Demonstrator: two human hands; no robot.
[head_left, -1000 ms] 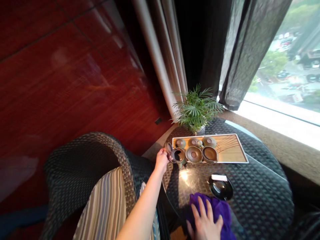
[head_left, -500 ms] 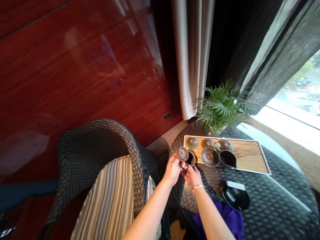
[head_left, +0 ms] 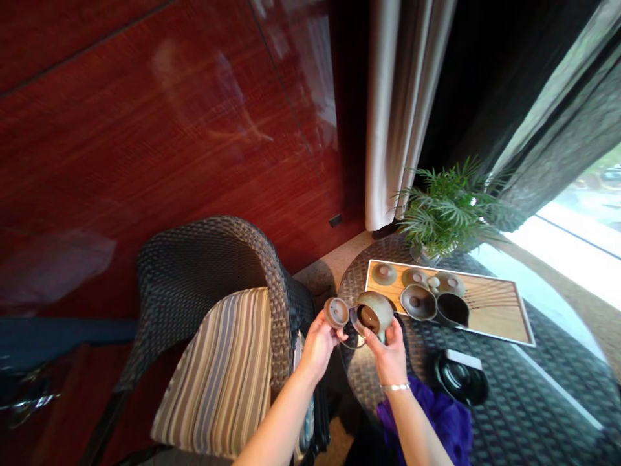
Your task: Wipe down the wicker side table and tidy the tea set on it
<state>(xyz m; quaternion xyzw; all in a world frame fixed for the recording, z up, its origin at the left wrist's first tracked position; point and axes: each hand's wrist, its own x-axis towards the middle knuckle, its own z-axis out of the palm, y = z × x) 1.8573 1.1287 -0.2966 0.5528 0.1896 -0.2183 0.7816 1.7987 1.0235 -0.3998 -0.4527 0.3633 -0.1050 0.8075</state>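
My left hand (head_left: 319, 346) is closed on a small round brown lid (head_left: 336, 312), its underside facing up toward me. Beside it, my right hand (head_left: 391, 353) grips a brown-grey clay teapot (head_left: 381, 309), thumb at the rim and fingers around the side. The pot is tipped so that its dark open mouth faces me and the lid. Lid and pot are a little apart, both held over the near left edge of the round table. What lies inside the pot cannot be made out.
A white-rimmed wooden tray (head_left: 499, 317) holds several upturned clay cups, a wavy-edged bowl (head_left: 418, 302) and a dark pitcher (head_left: 452, 309). Behind it stands a potted plant (head_left: 444, 207). A black ashtray (head_left: 460, 382), purple cloth (head_left: 444, 414) and wicker chair (head_left: 208, 259) are near.
My hands have moved apart. The right hand has turned the teapot on its side, with the mouth toward me, and the lid has shifted left of it. The view has swung slightly.
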